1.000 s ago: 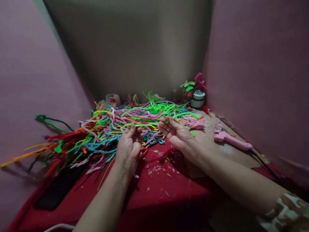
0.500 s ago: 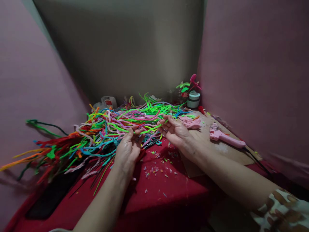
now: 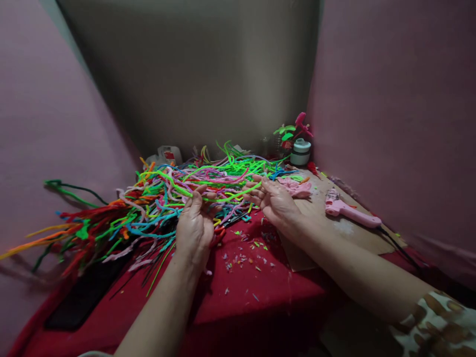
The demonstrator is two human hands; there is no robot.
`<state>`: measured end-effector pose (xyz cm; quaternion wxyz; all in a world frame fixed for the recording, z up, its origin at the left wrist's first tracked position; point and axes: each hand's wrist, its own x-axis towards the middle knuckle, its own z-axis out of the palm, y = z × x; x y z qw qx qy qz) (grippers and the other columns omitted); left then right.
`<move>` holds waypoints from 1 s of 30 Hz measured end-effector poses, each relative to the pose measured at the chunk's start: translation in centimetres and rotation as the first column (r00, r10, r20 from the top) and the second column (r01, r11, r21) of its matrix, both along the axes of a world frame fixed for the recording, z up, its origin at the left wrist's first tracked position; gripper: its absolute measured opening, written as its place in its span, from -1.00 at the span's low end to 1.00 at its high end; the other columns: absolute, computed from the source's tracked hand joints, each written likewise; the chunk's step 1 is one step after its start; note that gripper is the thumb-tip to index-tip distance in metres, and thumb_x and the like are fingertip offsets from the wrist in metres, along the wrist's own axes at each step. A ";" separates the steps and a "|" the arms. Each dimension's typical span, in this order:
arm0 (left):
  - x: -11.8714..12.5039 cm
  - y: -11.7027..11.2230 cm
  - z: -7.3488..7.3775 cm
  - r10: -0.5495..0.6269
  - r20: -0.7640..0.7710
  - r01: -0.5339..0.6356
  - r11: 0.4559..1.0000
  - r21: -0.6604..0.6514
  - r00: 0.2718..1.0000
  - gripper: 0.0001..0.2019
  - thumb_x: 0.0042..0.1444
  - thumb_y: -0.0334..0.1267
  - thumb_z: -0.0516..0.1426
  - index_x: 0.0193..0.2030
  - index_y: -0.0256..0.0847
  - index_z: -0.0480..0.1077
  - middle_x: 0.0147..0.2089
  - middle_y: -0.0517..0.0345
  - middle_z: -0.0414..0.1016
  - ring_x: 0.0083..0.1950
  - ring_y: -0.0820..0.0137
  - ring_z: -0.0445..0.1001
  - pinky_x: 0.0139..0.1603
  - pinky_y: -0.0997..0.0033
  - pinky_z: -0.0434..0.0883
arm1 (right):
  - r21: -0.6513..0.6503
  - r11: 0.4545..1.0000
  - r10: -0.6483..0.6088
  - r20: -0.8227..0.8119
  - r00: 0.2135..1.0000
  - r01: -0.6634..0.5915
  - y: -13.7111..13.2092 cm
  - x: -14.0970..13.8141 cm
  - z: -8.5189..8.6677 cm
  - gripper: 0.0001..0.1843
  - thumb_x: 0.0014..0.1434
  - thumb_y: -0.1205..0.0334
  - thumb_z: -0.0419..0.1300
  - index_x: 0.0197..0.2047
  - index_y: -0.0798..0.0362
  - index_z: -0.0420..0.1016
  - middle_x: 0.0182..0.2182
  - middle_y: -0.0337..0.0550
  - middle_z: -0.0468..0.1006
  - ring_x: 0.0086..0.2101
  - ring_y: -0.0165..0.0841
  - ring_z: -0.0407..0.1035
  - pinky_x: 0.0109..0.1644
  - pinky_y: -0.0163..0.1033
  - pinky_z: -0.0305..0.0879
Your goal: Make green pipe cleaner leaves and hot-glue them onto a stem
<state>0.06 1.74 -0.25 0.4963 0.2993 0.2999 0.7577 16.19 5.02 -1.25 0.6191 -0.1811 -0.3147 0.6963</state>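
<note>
While the left hand (image 3: 195, 225) and right hand (image 3: 278, 204) pinch a bright-green fuzzy stem (image 3: 238, 196), handling its length seems underway. Next calls for steady grip.

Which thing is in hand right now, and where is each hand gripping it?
A bright green fuzzy stem. The left hand pinches it partway along; the right hand pinches it, apparently near one end.

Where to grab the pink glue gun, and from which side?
Likely the middle of its pink handle, from the near side: slim, straight, lying exposed on the cardboard, with the wall beyond. I'd avoid the bulkier head and the black cord at the other end.
</note>
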 end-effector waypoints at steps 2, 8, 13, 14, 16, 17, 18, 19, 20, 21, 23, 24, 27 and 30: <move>-0.1 0.3 -0.3 0.006 0.020 -0.006 1.000 0.004 1.000 -0.84 0.01 -0.22 0.20 -0.30 -0.26 0.46 -0.46 0.21 0.48 -0.40 0.51 0.45 -0.40 0.54 0.42 | 0.033 0.998 0.060 -0.022 0.998 -0.059 -0.4 -0.3 0.1 -0.85 0.07 0.29 0.20 -0.24 0.08 0.37 -0.36 -0.12 0.53 -0.24 -0.31 0.45 -0.13 -0.12 0.40; 0.9 0.2 -0.5 -0.058 0.028 0.060 0.995 -0.074 0.998 -0.88 -0.02 -0.27 0.23 -0.38 -0.29 0.48 -0.48 0.15 0.50 -0.38 0.49 0.48 -0.29 0.49 0.45 | 0.050 0.990 0.130 0.088 0.988 -0.135 -2.4 -2.0 -0.3 -0.68 -0.12 0.44 0.30 -0.23 0.12 0.45 -0.24 -0.11 0.52 -0.14 -0.35 0.41 0.01 -0.19 0.31; 1.4 0.0 -0.8 -0.124 0.020 0.125 0.989 -0.079 0.992 -0.89 -0.05 -0.30 0.24 -0.39 -0.30 0.48 -0.46 0.13 0.50 -0.35 0.46 0.49 -0.31 0.49 0.45 | 0.062 0.994 0.085 0.126 0.988 -0.094 -1.8 -2.0 -1.2 -0.82 -0.11 0.37 0.28 -0.35 0.15 0.46 -0.46 -0.14 0.52 -0.43 -0.39 0.44 -0.49 -0.37 0.29; 1.4 0.0 -0.8 -0.133 0.007 0.133 0.987 -0.087 0.991 -0.88 -0.06 -0.30 0.25 -0.38 -0.31 0.48 -0.46 0.12 0.50 -0.36 0.45 0.49 -0.34 0.49 0.44 | 0.055 0.994 0.082 0.130 0.988 -0.090 -1.7 -1.9 -1.2 -0.85 -0.09 0.34 0.28 -0.38 0.16 0.46 -0.50 -0.14 0.51 -0.47 -0.39 0.43 -0.54 -0.39 0.24; 1.3 -0.1 -1.0 -0.169 -0.021 0.166 0.981 -0.104 0.985 -0.85 -0.09 -0.29 0.27 -0.36 -0.32 0.48 -0.44 0.11 0.50 -0.41 0.46 0.47 -0.44 0.53 0.41 | 0.041 0.995 0.084 0.126 0.989 -0.089 -1.4 -1.7 -1.2 -0.87 -0.06 0.30 0.27 -0.40 0.18 0.48 -0.51 -0.12 0.52 -0.52 -0.42 0.41 -0.57 -0.40 0.21; 1.2 -0.1 -1.0 -0.192 -0.034 0.187 0.976 -0.114 0.981 -0.83 -0.10 -0.29 0.27 -0.35 -0.33 0.48 -0.43 0.12 0.49 -0.45 0.49 0.44 -0.51 0.56 0.38 | 0.036 0.995 0.087 0.113 0.990 -0.092 -1.4 -1.6 -1.0 -0.87 -0.06 0.31 0.28 -0.40 0.19 0.49 -0.48 -0.11 0.53 -0.52 -0.44 0.41 -0.56 -0.40 0.23; 1.2 -0.2 -1.1 -0.213 -0.045 0.206 0.970 -0.130 0.976 -0.82 -0.10 -0.29 0.27 -0.33 -0.33 0.48 -0.44 0.13 0.47 -0.50 0.52 0.40 -0.58 0.58 0.33 | 0.029 0.995 0.092 0.093 0.991 -0.095 -1.4 -1.5 -0.9 -0.88 -0.07 0.33 0.28 -0.40 0.19 0.50 -0.45 -0.11 0.54 -0.52 -0.46 0.40 -0.54 -0.40 0.24; 1.1 -0.3 -1.1 -0.234 -0.054 0.223 0.963 -0.153 0.971 -0.81 -0.09 -0.28 0.26 -0.32 -0.34 0.48 -0.48 0.15 0.45 -0.55 0.55 0.35 -0.63 0.60 0.28 | 0.020 0.995 0.098 0.070 0.993 -0.100 -1.3 -1.4 -0.8 -0.89 -0.08 0.36 0.29 -0.40 0.19 0.51 -0.43 -0.12 0.54 -0.53 -0.48 0.38 -0.53 -0.40 0.24; 1.1 -0.3 -1.1 -0.248 -0.056 0.235 0.956 -0.175 0.967 -0.80 -0.08 -0.28 0.25 -0.31 -0.35 0.48 -0.52 0.18 0.41 -0.59 0.57 0.32 -0.67 0.61 0.24 | 0.007 0.994 0.105 0.048 0.993 -0.105 -1.3 -1.3 -0.7 -0.88 -0.09 0.38 0.29 -0.39 0.18 0.52 -0.43 -0.14 0.54 -0.54 -0.49 0.37 -0.53 -0.41 0.25; 1.0 -0.4 -1.1 -0.256 -0.053 0.242 0.951 -0.195 0.965 -0.81 -0.07 -0.28 0.25 -0.31 -0.35 0.48 -0.57 0.21 0.37 -0.61 0.58 0.29 -0.69 0.62 0.22 | -0.008 0.994 0.110 0.029 0.994 -0.109 -1.3 -1.3 -0.6 -0.86 -0.10 0.39 0.29 -0.37 0.18 0.52 -0.44 -0.15 0.54 -0.55 -0.50 0.36 -0.53 -0.41 0.24; 1.0 -0.4 -1.0 -0.261 -0.033 0.248 0.945 -0.213 0.965 -0.83 -0.05 -0.30 0.23 -0.31 -0.36 0.48 -0.60 0.22 0.35 -0.63 0.59 0.28 -0.69 0.64 0.21 | -0.045 0.993 0.111 0.014 0.994 -0.110 -1.3 -1.2 -0.6 -0.83 -0.10 0.38 0.29 -0.34 0.17 0.54 -0.50 -0.19 0.52 -0.57 -0.52 0.33 -0.57 -0.42 0.19; 0.9 -0.4 -1.0 -0.256 -0.022 0.246 0.947 -0.206 0.966 -0.84 -0.05 -0.31 0.23 -0.32 -0.36 0.48 -0.58 0.21 0.37 -0.62 0.59 0.30 -0.69 0.64 0.22 | -0.061 0.992 0.112 0.021 0.994 -0.110 -1.3 -1.2 -0.6 -0.83 -0.11 0.38 0.29 -0.34 0.17 0.54 -0.53 -0.20 0.50 -0.59 -0.53 0.31 -0.59 -0.43 0.15; 0.9 -0.3 -0.9 -0.225 -0.003 0.222 0.963 -0.152 0.974 -0.85 -0.06 -0.33 0.24 -0.33 -0.36 0.47 -0.44 0.12 0.47 -0.55 0.56 0.38 -0.62 0.62 0.31 | -0.072 0.988 0.141 0.071 0.987 -0.136 -1.5 -1.1 -0.6 -0.81 -0.14 0.39 0.29 -0.35 0.18 0.55 -0.57 -0.23 0.47 -0.63 -0.57 0.23 -0.64 -0.44 0.03; 1.0 -0.3 -0.7 -0.195 -0.020 0.193 0.979 -0.071 0.981 -0.81 -0.09 -0.29 0.26 -0.32 -0.35 0.47 -0.46 0.11 0.48 -0.52 0.53 0.40 -0.54 0.58 0.36 | -0.075 0.982 0.183 0.122 0.976 -0.174 -1.9 -1.1 -0.5 -0.77 -0.15 0.34 0.29 -0.33 0.18 0.55 -0.56 -0.24 0.47 -0.64 -0.57 0.20 -0.63 -0.43 -0.02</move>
